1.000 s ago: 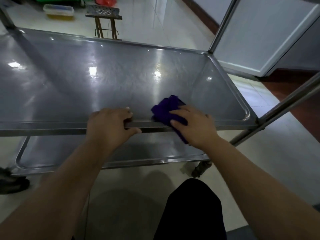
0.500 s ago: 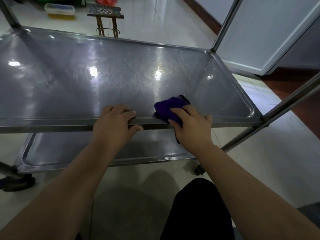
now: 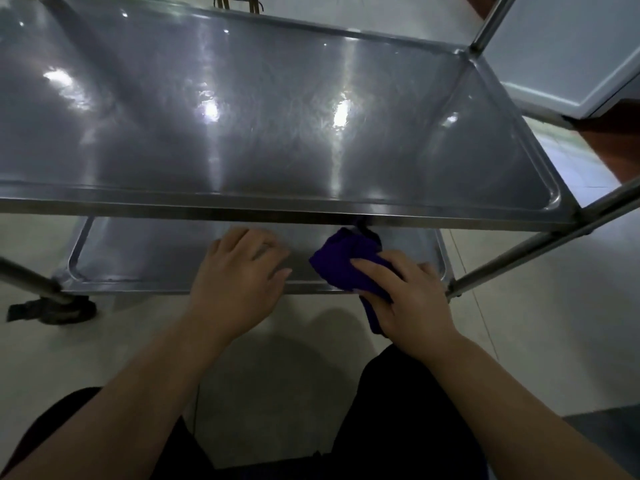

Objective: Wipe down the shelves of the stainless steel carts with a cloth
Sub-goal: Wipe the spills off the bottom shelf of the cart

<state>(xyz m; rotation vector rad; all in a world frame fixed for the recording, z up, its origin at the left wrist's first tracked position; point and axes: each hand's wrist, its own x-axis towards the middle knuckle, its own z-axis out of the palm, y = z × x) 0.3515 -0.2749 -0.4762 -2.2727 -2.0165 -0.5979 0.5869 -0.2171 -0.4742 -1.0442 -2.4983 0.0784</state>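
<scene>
A stainless steel cart fills the view, with a wide shiny upper shelf point(image 3: 277, 133) and a lower shelf point(image 3: 145, 258) showing beneath its front rail. My right hand point(image 3: 405, 296) grips a bunched purple cloth point(image 3: 343, 261) at the near right part of the lower shelf. One end of the cloth hangs down past the shelf's front edge. My left hand point(image 3: 239, 278) hovers over the lower shelf's front edge with its fingers spread and relaxed, holding nothing.
Steel posts point(image 3: 540, 244) slope up at the cart's right corners. A dark caster point(image 3: 55, 310) sits on the pale tiled floor at lower left. A white panel point(image 3: 568, 46) stands at the upper right. My dark-trousered knees are at the bottom.
Both hands left the upper shelf's front rail and dropped to the lower shelf. The left hand let go of the rail. The view tilted downward and closer.
</scene>
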